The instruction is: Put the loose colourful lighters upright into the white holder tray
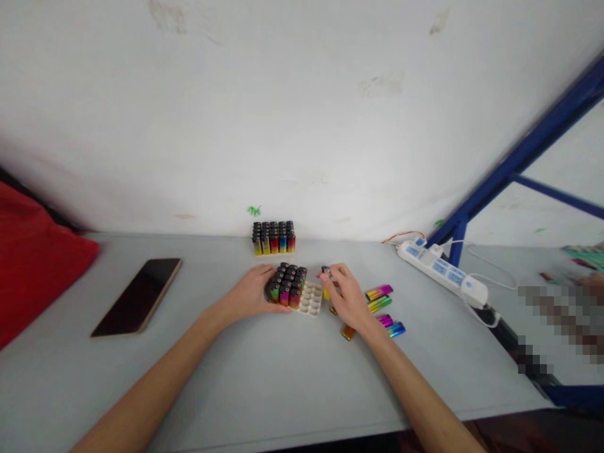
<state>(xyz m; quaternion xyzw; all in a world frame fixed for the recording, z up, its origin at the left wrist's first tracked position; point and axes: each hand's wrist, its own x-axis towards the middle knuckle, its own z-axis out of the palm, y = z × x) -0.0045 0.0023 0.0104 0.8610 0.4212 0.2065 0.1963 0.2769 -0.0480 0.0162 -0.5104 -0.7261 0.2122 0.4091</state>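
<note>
At the frame centre, my left hand [252, 292] clasps the standing lighters [285, 290] in the tray [311, 299]; my right hand [346, 292] pinches a single lighter [325, 270] beside it, which I should hold upright, tray steady

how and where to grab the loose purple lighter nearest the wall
Probably mid-body, pinched across its two long sides, coming from above: the purple lighter is slim, lies flat with its whole length showing, and the green lighter lies close along its near side, leaving little room there.
</note>
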